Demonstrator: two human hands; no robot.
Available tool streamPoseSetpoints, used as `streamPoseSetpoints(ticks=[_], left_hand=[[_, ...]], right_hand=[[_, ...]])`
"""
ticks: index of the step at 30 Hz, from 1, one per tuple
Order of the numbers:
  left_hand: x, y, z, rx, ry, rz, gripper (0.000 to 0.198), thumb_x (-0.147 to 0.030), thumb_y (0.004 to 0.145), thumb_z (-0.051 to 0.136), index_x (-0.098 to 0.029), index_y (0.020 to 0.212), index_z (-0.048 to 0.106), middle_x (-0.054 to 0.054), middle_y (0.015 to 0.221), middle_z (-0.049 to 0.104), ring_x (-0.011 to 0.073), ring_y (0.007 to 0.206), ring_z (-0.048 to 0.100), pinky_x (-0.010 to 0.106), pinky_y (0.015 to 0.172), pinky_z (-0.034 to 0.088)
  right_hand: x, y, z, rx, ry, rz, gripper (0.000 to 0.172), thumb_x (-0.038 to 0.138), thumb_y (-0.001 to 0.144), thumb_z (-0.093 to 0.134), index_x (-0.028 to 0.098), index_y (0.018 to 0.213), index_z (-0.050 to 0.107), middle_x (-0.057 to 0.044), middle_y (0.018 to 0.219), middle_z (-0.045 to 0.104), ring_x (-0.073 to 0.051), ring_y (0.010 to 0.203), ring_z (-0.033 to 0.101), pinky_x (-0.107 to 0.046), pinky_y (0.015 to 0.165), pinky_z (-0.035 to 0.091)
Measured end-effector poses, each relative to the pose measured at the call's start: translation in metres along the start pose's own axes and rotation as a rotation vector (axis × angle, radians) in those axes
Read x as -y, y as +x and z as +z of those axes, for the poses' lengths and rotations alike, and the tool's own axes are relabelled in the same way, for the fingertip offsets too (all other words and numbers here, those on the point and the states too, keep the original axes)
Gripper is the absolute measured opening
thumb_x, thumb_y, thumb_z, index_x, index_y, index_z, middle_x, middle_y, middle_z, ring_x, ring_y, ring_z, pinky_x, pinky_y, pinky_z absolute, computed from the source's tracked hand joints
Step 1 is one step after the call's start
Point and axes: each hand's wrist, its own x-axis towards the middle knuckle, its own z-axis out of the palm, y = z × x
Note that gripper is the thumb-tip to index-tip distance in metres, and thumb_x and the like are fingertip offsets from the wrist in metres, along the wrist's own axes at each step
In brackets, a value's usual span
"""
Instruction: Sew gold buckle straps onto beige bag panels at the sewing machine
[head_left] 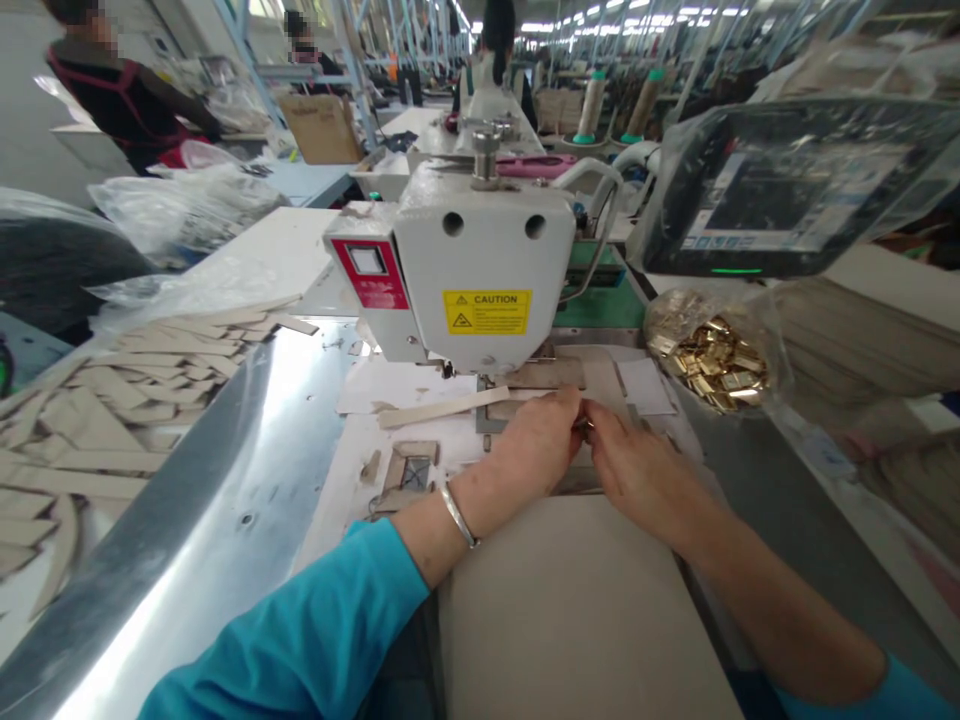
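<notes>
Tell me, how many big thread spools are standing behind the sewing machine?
2 that I can see: the left spool is behind the sewing machine, and the right spool is beside it, nearer the screen. More may be hidden in the blurred background.

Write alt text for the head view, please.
A left hand and right hand meet at a small, mostly hidden item near a beige panel, before a white machine bearing a yellow caution label. Beige strips lie left, a bag of gold-coloured pieces right.
</notes>
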Motion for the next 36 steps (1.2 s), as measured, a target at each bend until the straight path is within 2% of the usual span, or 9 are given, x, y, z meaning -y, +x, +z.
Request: streamPoseSetpoints(ticks=[7, 12, 15, 20, 23, 26, 30, 33, 36], left_hand=[[-0.001, -0.012, -0.012, 0.063, 0.381, -0.021, 0.019, -0.032, 0.098, 0.046, -0.019, 0.098, 0.061, 0.008, 0.083, 0.073, 0.0286, 0.077, 0.072, 0.037, 0.065, 0.054], [0.002, -0.003, -0.009, 0.096, 0.353, -0.039, 0.028, -0.037, 0.101, 0.040, -0.019, 0.101, 0.062, 0.009, 0.085, 0.072, 0.0276, 0.081, 0.071, 0.039, 0.070, 0.055], [0.010, -0.001, -0.004, 0.085, 0.292, 0.107, 0.027, -0.033, 0.101, 0.042, -0.015, 0.108, 0.062, 0.011, 0.104, 0.070, 0.0253, 0.103, 0.067, 0.038, 0.088, 0.052], [0.052, -0.041, -0.010, 0.098, 0.381, 0.261, 0.056, -0.046, 0.101, 0.041, -0.016, 0.148, 0.034, 0.010, 0.153, 0.042, 0.0271, 0.143, 0.034, 0.049, 0.119, 0.025], [0.087, -0.077, -0.024, 0.078, 0.503, 0.132, 0.072, -0.059, 0.097, 0.037, -0.012, 0.152, 0.028, 0.012, 0.158, 0.030, 0.0337, 0.147, 0.023, 0.052, 0.119, 0.025], [0.108, -0.096, -0.038, 0.021, 0.578, -0.043, 0.071, -0.058, 0.098, 0.035, -0.006, 0.147, 0.037, 0.017, 0.156, 0.034, 0.0357, 0.146, 0.025, 0.052, 0.117, 0.028], [0.097, -0.086, -0.040, 0.021, 0.525, -0.002, 0.058, -0.045, 0.102, 0.031, -0.006, 0.144, 0.041, 0.017, 0.153, 0.038, 0.0295, 0.146, 0.029, 0.047, 0.120, 0.027], [0.077, -0.068, -0.028, 0.091, 0.423, 0.154, 0.058, -0.043, 0.103, 0.032, -0.008, 0.149, 0.034, 0.013, 0.156, 0.033, 0.0243, 0.147, 0.028, 0.040, 0.120, 0.028], [0.065, -0.055, -0.014, 0.106, 0.405, 0.163, 0.064, -0.048, 0.101, 0.036, -0.006, 0.149, 0.034, 0.015, 0.156, 0.033, 0.0262, 0.146, 0.029, 0.042, 0.120, 0.028]], right_hand=[[-0.022, 0.005, 0.002, -0.098, 0.207, 0.087, 0.031, 0.017, 0.094, 0.036, 0.014, 0.119, 0.054, -0.010, 0.091, 0.071, -0.024, 0.080, 0.068, -0.032, 0.070, 0.044], [-0.031, 0.011, 0.002, -0.092, 0.332, 0.081, 0.024, 0.026, 0.092, 0.043, 0.018, 0.108, 0.059, -0.004, 0.078, 0.068, -0.020, 0.072, 0.064, -0.028, 0.067, 0.041], [-0.047, 0.017, 0.004, -0.041, 0.412, 0.117, 0.025, 0.042, 0.090, 0.050, 0.020, 0.089, 0.062, -0.001, 0.067, 0.061, -0.016, 0.063, 0.055, -0.025, 0.060, 0.036], [-0.083, 0.028, 0.007, 0.153, 0.593, 0.161, 0.039, 0.056, 0.081, 0.054, 0.018, 0.075, 0.063, 0.001, 0.061, 0.051, -0.013, 0.058, 0.044, -0.025, 0.054, 0.031], [-0.094, 0.034, 0.006, 0.232, 0.645, 0.215, 0.043, 0.060, 0.076, 0.058, 0.017, 0.075, 0.064, 0.003, 0.059, 0.047, -0.011, 0.057, 0.041, -0.024, 0.054, 0.030], [-0.092, 0.043, 0.002, 0.275, 0.675, 0.314, 0.044, 0.061, 0.072, 0.061, 0.017, 0.076, 0.064, 0.005, 0.055, 0.041, -0.010, 0.053, 0.036, -0.024, 0.051, 0.025], [-0.078, 0.063, -0.006, 0.306, 0.701, 0.409, 0.038, 0.055, 0.070, 0.065, 0.017, 0.071, 0.060, 0.005, 0.054, 0.041, -0.009, 0.051, 0.033, -0.023, 0.047, 0.023], [-0.070, 0.077, -0.013, 0.349, 0.702, 0.477, 0.031, 0.046, 0.071, 0.068, 0.017, 0.068, 0.056, 0.005, 0.052, 0.039, -0.007, 0.048, 0.031, -0.022, 0.046, 0.020], [-0.069, 0.086, -0.015, 0.390, 0.726, 0.500, 0.029, 0.041, 0.074, 0.068, 0.018, 0.066, 0.053, 0.007, 0.049, 0.037, -0.006, 0.044, 0.026, -0.022, 0.044, 0.014]])
